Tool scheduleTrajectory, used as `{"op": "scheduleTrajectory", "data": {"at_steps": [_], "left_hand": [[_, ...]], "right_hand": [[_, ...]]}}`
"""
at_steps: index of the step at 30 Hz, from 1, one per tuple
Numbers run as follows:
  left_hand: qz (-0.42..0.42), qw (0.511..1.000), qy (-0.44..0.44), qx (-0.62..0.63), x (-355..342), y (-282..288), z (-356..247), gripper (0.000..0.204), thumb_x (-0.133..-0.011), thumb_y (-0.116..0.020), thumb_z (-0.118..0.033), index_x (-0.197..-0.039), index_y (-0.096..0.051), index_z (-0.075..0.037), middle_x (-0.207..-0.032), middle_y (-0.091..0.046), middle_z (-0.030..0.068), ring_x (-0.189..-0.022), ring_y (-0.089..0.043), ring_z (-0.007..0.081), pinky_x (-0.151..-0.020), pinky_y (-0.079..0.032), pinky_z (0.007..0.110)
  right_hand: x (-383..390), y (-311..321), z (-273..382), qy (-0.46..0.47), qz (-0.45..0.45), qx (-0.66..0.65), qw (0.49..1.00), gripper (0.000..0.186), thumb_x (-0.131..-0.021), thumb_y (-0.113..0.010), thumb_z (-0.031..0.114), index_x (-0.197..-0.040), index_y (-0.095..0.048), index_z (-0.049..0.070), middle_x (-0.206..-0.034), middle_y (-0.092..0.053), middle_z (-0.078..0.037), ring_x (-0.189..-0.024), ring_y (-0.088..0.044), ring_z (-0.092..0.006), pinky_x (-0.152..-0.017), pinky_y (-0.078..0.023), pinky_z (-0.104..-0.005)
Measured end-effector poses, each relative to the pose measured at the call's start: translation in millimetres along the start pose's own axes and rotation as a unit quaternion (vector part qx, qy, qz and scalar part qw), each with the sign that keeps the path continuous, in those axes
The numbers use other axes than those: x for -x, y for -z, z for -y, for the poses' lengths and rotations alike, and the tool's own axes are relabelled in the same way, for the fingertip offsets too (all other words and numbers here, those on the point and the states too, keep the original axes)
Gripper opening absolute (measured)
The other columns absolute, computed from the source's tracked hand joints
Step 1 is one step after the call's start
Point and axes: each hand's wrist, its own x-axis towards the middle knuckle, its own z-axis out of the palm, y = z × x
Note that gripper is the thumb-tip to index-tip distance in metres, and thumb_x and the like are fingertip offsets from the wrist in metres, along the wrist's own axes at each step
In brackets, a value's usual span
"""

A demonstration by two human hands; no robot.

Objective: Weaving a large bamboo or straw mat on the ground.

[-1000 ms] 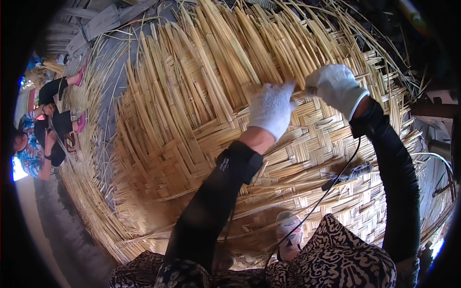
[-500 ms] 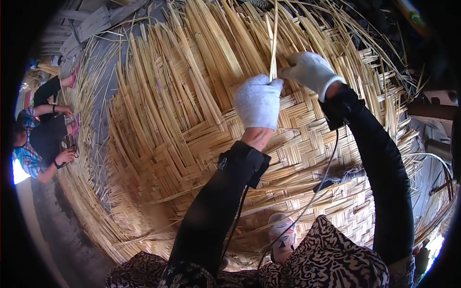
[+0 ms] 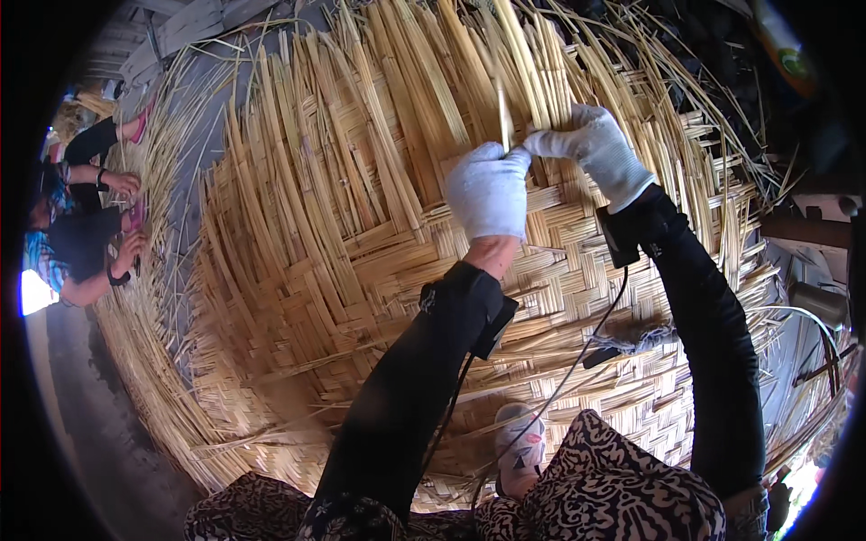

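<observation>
A large woven reed mat [image 3: 379, 270] spreads under my hands, its long loose strips running toward the far side. My left hand [image 3: 490, 191], in a white glove, is closed round the lower end of a pale reed strip [image 3: 503, 117] that sticks up from its fingertips. My right hand [image 3: 595, 158], also gloved in white, is bent beside it. Its thumb and fingers are pinched at the foot of several long reed strips [image 3: 532, 77], with the fingertips almost touching my left hand. Exactly how many strips it grips is hidden.
A dark-handled tool with grey wrapping [image 3: 631, 344] lies on the mat near my right forearm. My foot [image 3: 520, 442] rests on the mat. At the left edge, another person's hands [image 3: 126, 248] are over the reeds. Loose reed ends [image 3: 171, 298] fringe the mat.
My right hand has turned and its fingertips have come up against my left hand. The long strip that stood above my left hand has shifted to the right. The other person's hands moved slightly.
</observation>
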Motion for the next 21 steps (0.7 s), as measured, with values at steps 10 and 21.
{"op": "scheduleTrajectory", "data": {"at_steps": [10,21], "left_hand": [[0.280,0.937,-0.121,-0.167,-23,-14,2,0.020,-0.073,-0.055,-0.029,-0.080,-0.063,-0.012,-0.080,-0.061,0.0131,-0.077,-0.057,0.0336,-0.068,-0.045,0.042],[0.316,0.931,-0.106,-0.147,-28,-13,12,0.022,-0.073,-0.056,-0.028,-0.075,-0.061,-0.007,-0.078,-0.060,0.0157,-0.075,-0.057,0.0335,-0.066,-0.044,0.041]], "right_hand": [[32,26,-23,-0.057,-0.272,-0.060,0.959,0.027,-0.076,-0.064,0.009,-0.101,-0.060,-0.001,-0.088,-0.063,-0.007,-0.071,-0.060,-0.0120,-0.060,-0.050,-0.0219],[21,30,28,0.125,0.049,0.683,0.718,0.020,-0.077,-0.061,0.027,-0.094,-0.064,0.018,-0.084,-0.063,0.000,-0.086,-0.055,-0.0147,-0.084,-0.039,-0.0306]]}}
